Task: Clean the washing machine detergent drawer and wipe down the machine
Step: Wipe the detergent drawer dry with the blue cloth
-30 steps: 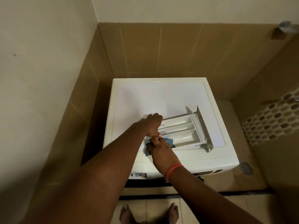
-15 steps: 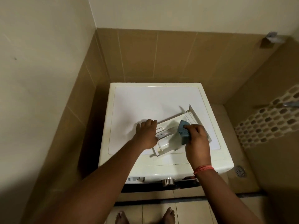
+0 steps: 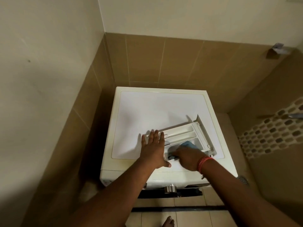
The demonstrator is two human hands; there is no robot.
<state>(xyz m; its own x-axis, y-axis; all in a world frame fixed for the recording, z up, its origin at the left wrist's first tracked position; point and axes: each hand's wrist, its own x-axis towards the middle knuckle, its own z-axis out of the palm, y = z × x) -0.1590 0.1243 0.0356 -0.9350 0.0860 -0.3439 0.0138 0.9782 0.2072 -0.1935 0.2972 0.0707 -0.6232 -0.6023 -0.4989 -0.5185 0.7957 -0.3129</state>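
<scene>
The white detergent drawer (image 3: 185, 131) lies at an angle on the right half of the white washing machine top (image 3: 147, 112). My left hand (image 3: 154, 148) rests flat, fingers spread, on the drawer's left end and the machine top. My right hand (image 3: 186, 157), with a red thread band on the wrist, presses a blue cloth (image 3: 188, 145) into the drawer's near compartment. Part of the cloth is hidden under that hand.
The machine stands in a corner between tan tiled walls, close on the left and behind. A metal knob (image 3: 170, 189) sits on its front panel. A floor drain (image 3: 243, 180) lies to the right. My bare foot (image 3: 168, 222) stands on the floor tiles below.
My right hand has moved the cloth from the drawer's far right end back toward its near left part. My left hand has flattened, fingers spread. The view has tilted upward.
</scene>
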